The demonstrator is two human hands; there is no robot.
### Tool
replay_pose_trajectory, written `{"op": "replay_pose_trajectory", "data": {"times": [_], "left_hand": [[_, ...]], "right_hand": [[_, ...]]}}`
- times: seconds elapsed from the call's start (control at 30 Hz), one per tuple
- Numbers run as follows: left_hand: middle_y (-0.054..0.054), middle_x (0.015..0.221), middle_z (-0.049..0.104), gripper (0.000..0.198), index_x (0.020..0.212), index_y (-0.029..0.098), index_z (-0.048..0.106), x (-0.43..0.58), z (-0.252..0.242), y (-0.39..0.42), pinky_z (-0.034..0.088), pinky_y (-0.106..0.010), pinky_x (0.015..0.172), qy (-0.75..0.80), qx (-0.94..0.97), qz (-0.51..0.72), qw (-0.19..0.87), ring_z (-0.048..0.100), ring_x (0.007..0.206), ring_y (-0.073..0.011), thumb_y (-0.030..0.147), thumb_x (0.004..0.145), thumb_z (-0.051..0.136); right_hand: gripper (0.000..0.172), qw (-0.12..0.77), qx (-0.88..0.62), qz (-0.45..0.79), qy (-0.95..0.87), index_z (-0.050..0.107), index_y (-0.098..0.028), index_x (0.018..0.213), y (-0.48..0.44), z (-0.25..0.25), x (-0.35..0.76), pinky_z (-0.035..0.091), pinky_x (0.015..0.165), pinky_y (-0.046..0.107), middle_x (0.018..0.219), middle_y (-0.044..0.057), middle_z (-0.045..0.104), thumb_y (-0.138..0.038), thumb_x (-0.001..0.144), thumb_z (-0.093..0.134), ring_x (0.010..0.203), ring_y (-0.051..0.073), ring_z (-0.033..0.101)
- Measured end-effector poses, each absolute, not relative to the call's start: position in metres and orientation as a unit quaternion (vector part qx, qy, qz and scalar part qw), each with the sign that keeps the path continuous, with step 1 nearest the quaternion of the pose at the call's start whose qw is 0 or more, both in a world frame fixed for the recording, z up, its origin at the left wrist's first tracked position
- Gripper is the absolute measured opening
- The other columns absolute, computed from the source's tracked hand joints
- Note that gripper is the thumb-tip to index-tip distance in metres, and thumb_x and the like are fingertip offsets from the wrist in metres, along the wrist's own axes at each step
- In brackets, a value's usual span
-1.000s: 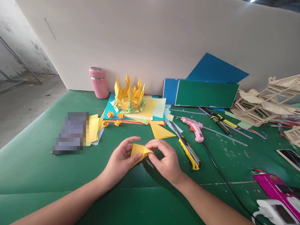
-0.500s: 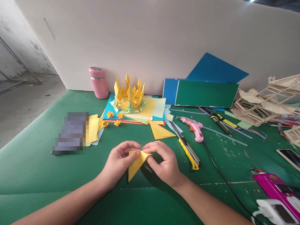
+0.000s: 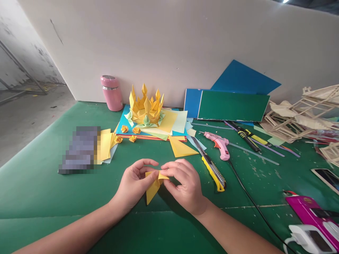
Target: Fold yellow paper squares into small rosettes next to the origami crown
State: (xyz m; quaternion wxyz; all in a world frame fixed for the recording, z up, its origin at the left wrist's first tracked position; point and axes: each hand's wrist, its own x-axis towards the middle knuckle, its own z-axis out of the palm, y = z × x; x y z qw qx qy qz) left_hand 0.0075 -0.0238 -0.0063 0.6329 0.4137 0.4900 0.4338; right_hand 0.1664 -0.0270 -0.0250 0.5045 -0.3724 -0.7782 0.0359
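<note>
A folded piece of yellow paper (image 3: pixel 152 194) hangs between my two hands, above the green table. My left hand (image 3: pixel 134 184) pinches its upper left part between thumb and fingers. At its upper right corner, my right hand (image 3: pixel 185 184) grips a small flap that bends outward. Beyond my hands lies a yellow paper triangle (image 3: pixel 181 148). Further back stands a yellow folded-paper crown (image 3: pixel 147 111) with pale green pieces round its base, on a stack of coloured sheets (image 3: pixel 169 121). Several small yellow paper roses (image 3: pixel 132 138) sit in front of it.
Right of my hands are a yellow cutter knife (image 3: pixel 213 174), a pink glue gun (image 3: pixel 217 143) with a black cord, pliers (image 3: pixel 247 138) and a magenta power strip (image 3: pixel 308 210). A pink flask (image 3: pixel 112 93) stands at the back left, and yellow sheets (image 3: pixel 105 144) lie at left.
The fingers of my right hand have closed in on the paper's right corner, and the flap there now curls downward. My left hand has barely moved.
</note>
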Motion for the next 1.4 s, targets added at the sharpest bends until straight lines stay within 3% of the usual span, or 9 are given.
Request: {"op": "replay_pose_trajectory", "data": {"times": [0.2, 0.4, 0.63, 0.87, 1.4], "left_hand": [[-0.001, 0.073, 0.072, 0.032, 0.087, 0.019, 0.059, 0.0078, -0.0105, -0.0225, 0.049, -0.024, 0.065, 0.474, 0.432, 0.427, 0.637, 0.065, 0.068, -0.0141, 0.036, 0.065, 0.075], [0.003, 0.074, 0.063, 0.025, 0.076, 0.019, 0.056, 0.0094, -0.0108, -0.0210, 0.047, -0.023, 0.067, 0.481, 0.451, 0.460, 0.594, 0.059, 0.070, -0.0120, 0.032, 0.066, 0.074], [0.004, 0.073, 0.059, 0.026, 0.077, 0.019, 0.056, 0.0079, -0.0123, -0.0196, 0.047, -0.022, 0.069, 0.481, 0.427, 0.467, 0.607, 0.057, 0.071, -0.0114, 0.038, 0.069, 0.071], [0.001, 0.081, 0.061, 0.034, 0.083, 0.018, 0.058, 0.0083, -0.0095, -0.0204, 0.049, -0.026, 0.075, 0.478, 0.406, 0.464, 0.626, 0.062, 0.079, -0.0149, 0.037, 0.063, 0.077], [0.001, 0.086, 0.060, 0.028, 0.085, 0.019, 0.061, 0.0066, -0.0140, -0.0184, 0.049, -0.028, 0.078, 0.473, 0.439, 0.464, 0.607, 0.059, 0.081, -0.0147, 0.036, 0.067, 0.074]], "right_hand": [[0.012, 0.469, -0.374, -0.016, -0.800, 0.064, -0.020, 0.081, -0.0261, -0.0249, 0.1693, 0.048, 0.066, 0.033, 0.084, 0.004, 0.073, -0.008, 0.080, 0.059, 0.073, 0.019, 0.060], [0.019, 0.432, -0.371, -0.039, -0.821, 0.068, -0.019, 0.091, -0.0249, -0.0244, 0.1702, 0.049, 0.070, 0.034, 0.092, 0.005, 0.073, -0.009, 0.083, 0.055, 0.081, 0.020, 0.060], [0.025, 0.389, -0.376, -0.029, -0.841, 0.068, -0.019, 0.104, -0.0236, -0.0227, 0.1710, 0.049, 0.076, 0.039, 0.105, 0.007, 0.071, -0.013, 0.087, 0.050, 0.091, 0.022, 0.060], [0.028, 0.385, -0.378, -0.013, -0.842, 0.067, -0.019, 0.106, -0.0231, -0.0215, 0.1716, 0.049, 0.077, 0.041, 0.107, 0.009, 0.070, -0.013, 0.087, 0.048, 0.093, 0.023, 0.060], [0.028, 0.399, -0.389, -0.002, -0.830, 0.068, -0.024, 0.107, -0.0230, -0.0232, 0.1711, 0.047, 0.081, 0.043, 0.110, 0.007, 0.069, -0.014, 0.086, 0.053, 0.096, 0.024, 0.057]]}}
